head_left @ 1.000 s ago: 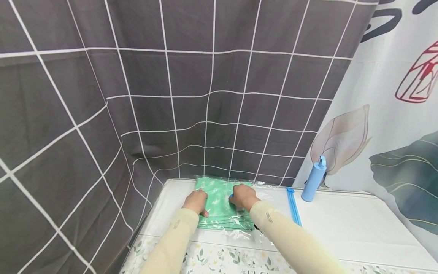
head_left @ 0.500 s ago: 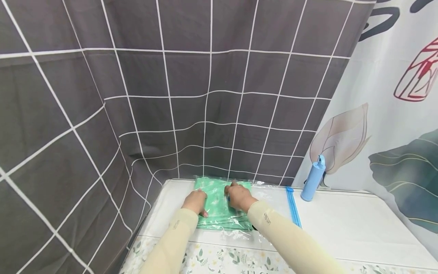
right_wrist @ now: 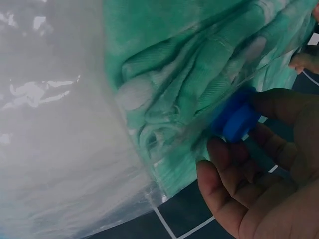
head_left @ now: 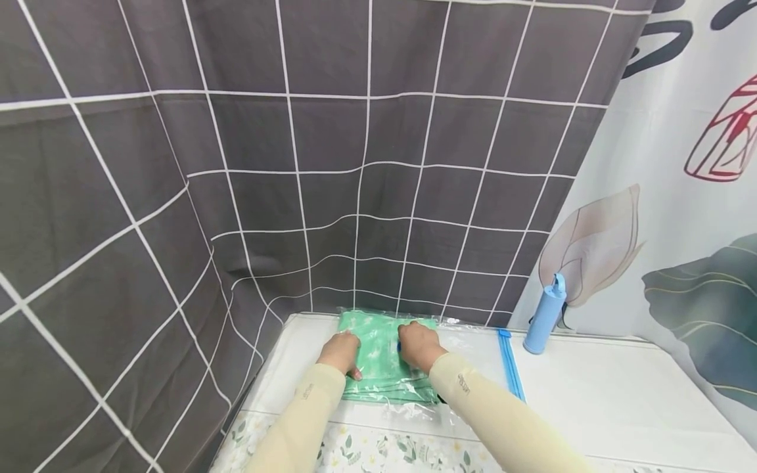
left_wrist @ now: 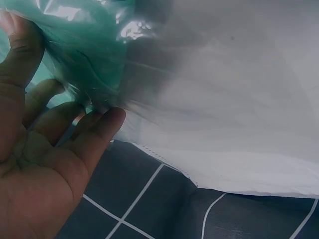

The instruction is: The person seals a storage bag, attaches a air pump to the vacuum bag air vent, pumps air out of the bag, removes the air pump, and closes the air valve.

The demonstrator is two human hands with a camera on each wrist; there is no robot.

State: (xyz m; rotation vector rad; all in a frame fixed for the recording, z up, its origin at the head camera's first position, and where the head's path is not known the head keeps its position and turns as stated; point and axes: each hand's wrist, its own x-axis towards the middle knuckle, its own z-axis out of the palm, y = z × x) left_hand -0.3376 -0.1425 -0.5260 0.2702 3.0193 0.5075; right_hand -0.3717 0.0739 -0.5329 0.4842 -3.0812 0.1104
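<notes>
Folded green fabric with white patches (head_left: 374, 332) lies inside a clear plastic storage bag (head_left: 467, 338) on a white surface. At the bag's left side my left hand (head_left: 342, 353) rests against the plastic; its fingers are loosely bent in the left wrist view, thumb apart from them. My right hand (head_left: 418, 346) is over the fabric's right half. Its thumb and fingers pinch a round blue valve cap (right_wrist: 239, 121) on the bag, seen in the right wrist view. The head view mostly hides the cap behind the hand.
A blue zip strip (head_left: 511, 364) closes off the bag's right end. Beyond it a light blue cylindrical pump (head_left: 545, 320) with a loop on top stands against the back. A dark curtain with white grid lines (head_left: 331, 144) hangs behind and to the left.
My right hand turned and shifted slightly left at the valve cap, then turned back right. The left hand keeps its place on the bag. The head view tilted a little.
</notes>
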